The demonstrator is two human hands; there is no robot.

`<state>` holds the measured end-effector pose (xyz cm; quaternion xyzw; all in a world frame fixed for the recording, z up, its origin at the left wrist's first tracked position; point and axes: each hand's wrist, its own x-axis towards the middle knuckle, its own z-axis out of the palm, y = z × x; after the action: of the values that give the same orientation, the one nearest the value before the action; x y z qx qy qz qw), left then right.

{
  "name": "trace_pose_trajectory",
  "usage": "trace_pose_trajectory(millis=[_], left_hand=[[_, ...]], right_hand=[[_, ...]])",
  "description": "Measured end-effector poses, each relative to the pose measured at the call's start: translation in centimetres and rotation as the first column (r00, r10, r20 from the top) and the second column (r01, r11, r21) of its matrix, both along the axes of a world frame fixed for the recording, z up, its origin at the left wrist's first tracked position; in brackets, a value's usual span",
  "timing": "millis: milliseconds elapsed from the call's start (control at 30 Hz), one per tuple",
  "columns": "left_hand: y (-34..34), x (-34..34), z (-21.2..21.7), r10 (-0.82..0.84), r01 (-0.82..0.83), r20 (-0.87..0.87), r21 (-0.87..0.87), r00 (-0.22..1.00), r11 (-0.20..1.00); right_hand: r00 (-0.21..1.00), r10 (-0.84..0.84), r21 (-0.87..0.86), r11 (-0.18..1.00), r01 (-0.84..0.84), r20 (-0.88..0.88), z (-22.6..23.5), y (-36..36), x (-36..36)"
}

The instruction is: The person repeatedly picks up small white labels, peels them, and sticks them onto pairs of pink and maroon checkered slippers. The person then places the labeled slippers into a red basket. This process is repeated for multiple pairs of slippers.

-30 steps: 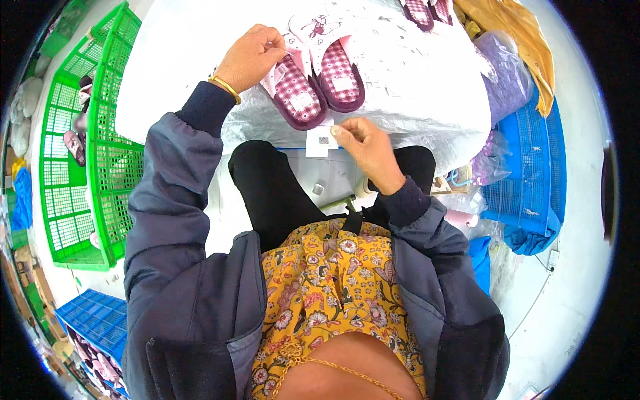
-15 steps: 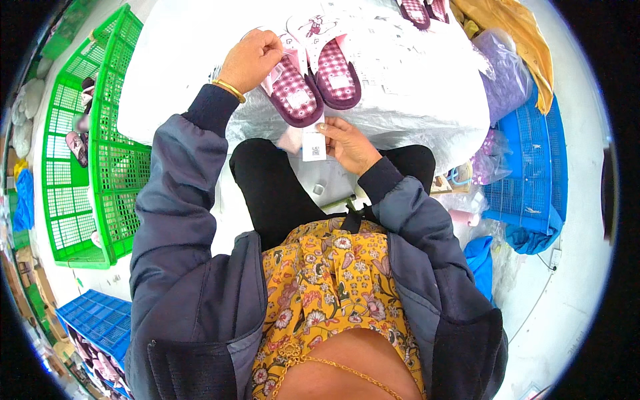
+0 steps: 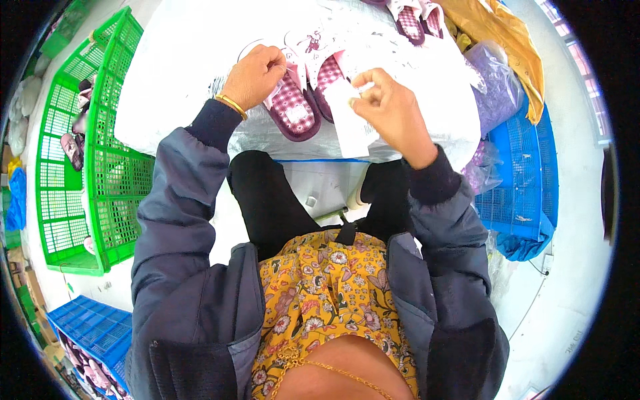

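Note:
A pair of pink and white slippers with checked insoles and dark purple soles lies on the white-covered table (image 3: 180, 73). My left hand (image 3: 255, 77) is closed beside the strap of the left slipper (image 3: 293, 110); whatever its curled fingers hold is hidden. My right hand (image 3: 395, 110) pinches the upper end of a white paper tag (image 3: 353, 133). That tag hangs in front of the right slipper (image 3: 327, 77) and covers much of its sole.
More checked slippers (image 3: 409, 23) lie at the table's far right. On the left stands a green crate (image 3: 117, 180) with slippers inside, and a blue crate (image 3: 93, 320) sits below it. To the right are a purple bundle in clear plastic (image 3: 497, 80), a yellow cloth (image 3: 513, 40) and another blue crate (image 3: 517, 173).
My right hand has moved up and to the right, taking the tag from below the left slipper to in front of the right one. My left hand has shifted only slightly.

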<state>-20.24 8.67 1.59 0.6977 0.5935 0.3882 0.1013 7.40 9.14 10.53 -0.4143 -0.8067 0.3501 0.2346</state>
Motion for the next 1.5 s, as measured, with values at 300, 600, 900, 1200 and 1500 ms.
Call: trace_pose_trajectory(millis=[300,600,900,1200,1500], left_hand=[[-1.0,3.1,2.2,-0.005,-0.048,0.181,0.287,0.984,0.957],[-0.9,5.4,2.9,-0.097,0.193,0.946,0.037,0.310,0.981],[-0.7,6.0,1.4,-0.006,0.142,0.826,-0.090,0.563,0.986],[-1.0,6.1,0.1,-0.036,0.188,0.764,-0.113,0.645,0.976],[-1.1,5.9,-0.3,-0.043,0.205,0.704,-0.147,0.709,0.968]], right_hand=[[0.968,-0.197,0.058,0.976,0.208,-0.156,-7.3,6.0,1.8],[0.982,0.171,0.519,0.848,-0.106,-0.080,-4.1,-3.6,0.9],[0.954,-0.209,0.752,0.659,-0.025,0.214,-5.6,2.5,-0.5],[0.989,-0.104,0.641,0.768,0.012,0.106,-6.2,-0.3,-1.0],[0.976,-0.044,0.629,0.771,-0.101,0.211,-8.1,1.0,1.6]])
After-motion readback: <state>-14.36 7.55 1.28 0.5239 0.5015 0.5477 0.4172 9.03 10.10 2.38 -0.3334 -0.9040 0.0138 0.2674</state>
